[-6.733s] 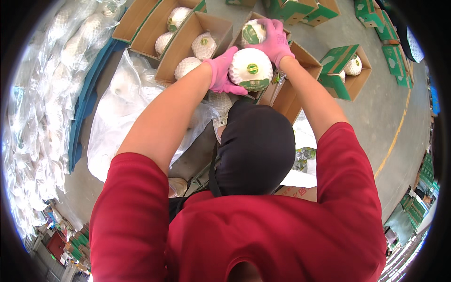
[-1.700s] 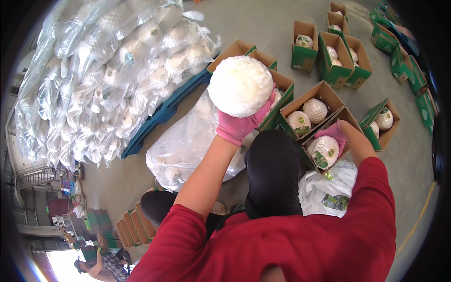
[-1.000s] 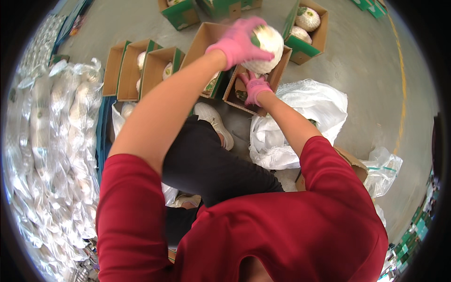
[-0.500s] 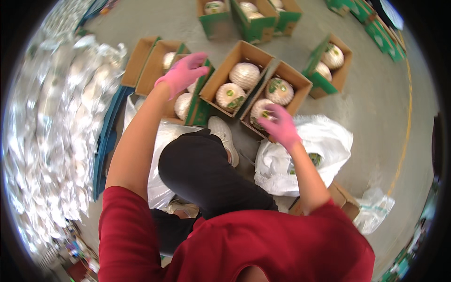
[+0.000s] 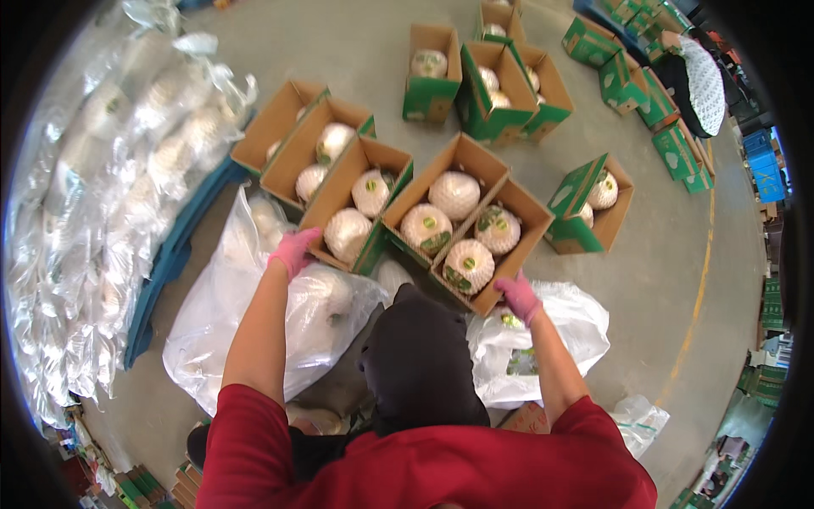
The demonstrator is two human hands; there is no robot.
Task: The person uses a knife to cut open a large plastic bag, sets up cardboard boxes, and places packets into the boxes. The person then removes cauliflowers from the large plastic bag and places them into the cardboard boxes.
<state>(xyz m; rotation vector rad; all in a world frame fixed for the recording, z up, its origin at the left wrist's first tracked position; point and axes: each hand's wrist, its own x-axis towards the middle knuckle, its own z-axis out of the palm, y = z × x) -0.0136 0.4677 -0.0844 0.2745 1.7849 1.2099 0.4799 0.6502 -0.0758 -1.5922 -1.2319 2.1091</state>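
Cardboard, brown inside and green outside, forms an open rectangular left box (image 5: 343,188) on the smooth grey floor (image 5: 644,280); the left hand (image 5: 295,251), in a pink glove, touches its near left corner. The right hand (image 5: 519,299), gloved alike, is at the near right corner of a matching open right box (image 5: 515,265). The hands are well apart, with all three near boxes between them; whether either is closed firmly on the cardboard cannot be told. A middle box (image 5: 421,188) of the same kind stands with its right wall against the right box. Two round, white, net-textured fruits (image 5: 455,197) lie in each of these three boxes, one near and one far; round yellow-green stickers (image 5: 430,222) show on several.

Left of the left box stand two more brown-and-green cartons (image 5: 297,153), white fruits partly visible inside. Another carton (image 5: 566,182) with two fruits stands to the right of the right box, and a cluster of green-sided cartons (image 5: 498,120) stands far off. A clear plastic bag (image 5: 225,331) of pale round shapes lies near the left hand, and a crumpled white plastic sack (image 5: 572,318) beside the right hand. At far left, bulging clear bags (image 5: 93,212) are heaped along a blue pallet (image 5: 161,288).
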